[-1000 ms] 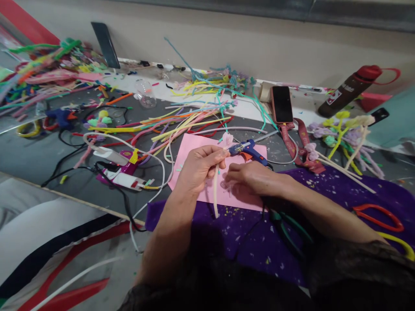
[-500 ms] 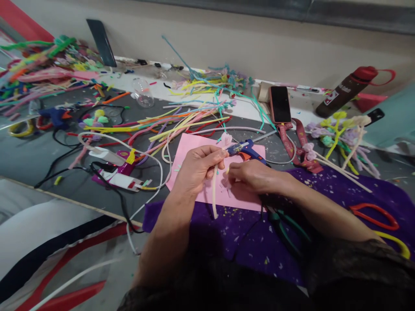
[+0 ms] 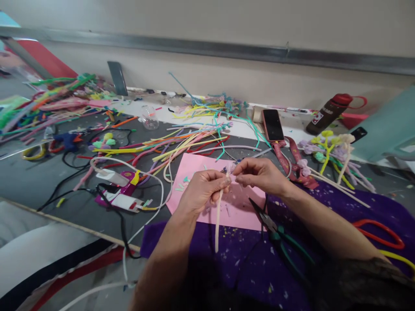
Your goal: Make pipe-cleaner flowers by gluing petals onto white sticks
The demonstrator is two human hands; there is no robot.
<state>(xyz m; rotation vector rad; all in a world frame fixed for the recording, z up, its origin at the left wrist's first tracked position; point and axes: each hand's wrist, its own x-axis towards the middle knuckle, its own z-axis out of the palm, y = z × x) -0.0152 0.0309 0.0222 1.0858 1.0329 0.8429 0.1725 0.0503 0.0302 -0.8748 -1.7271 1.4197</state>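
My left hand (image 3: 202, 192) is closed in a pinch round a cream pipe-cleaner stem (image 3: 218, 226), whose free end hangs down. At its top, just above my fingertips, is a small pale lilac flower (image 3: 230, 167). My right hand (image 3: 264, 175) comes close beside the flower, thumb and forefinger pinched; anything between them is too small to make out. Behind these fingers the blue glue gun shows only in slivers. Beneath both hands lies a pink sheet (image 3: 188, 166) with little scraps on it. Green-handled pliers (image 3: 275, 233) rest partly on that sheet and partly on the purple cloth (image 3: 240, 255).
Several loose pipe cleaners (image 3: 181, 144) cover the table behind my left hand. A purple-and-white power strip (image 3: 121, 196) with cables sits at left. Toward the back right are a phone (image 3: 272, 125), a bottle (image 3: 327, 114) and finished flowers (image 3: 329, 149). Red-handled scissors (image 3: 378, 229) lie at right.
My right hand has moved up from below the glue gun to beside the flower, uncovering the pliers and now hiding most of the glue gun. The camera view has tilted upward.
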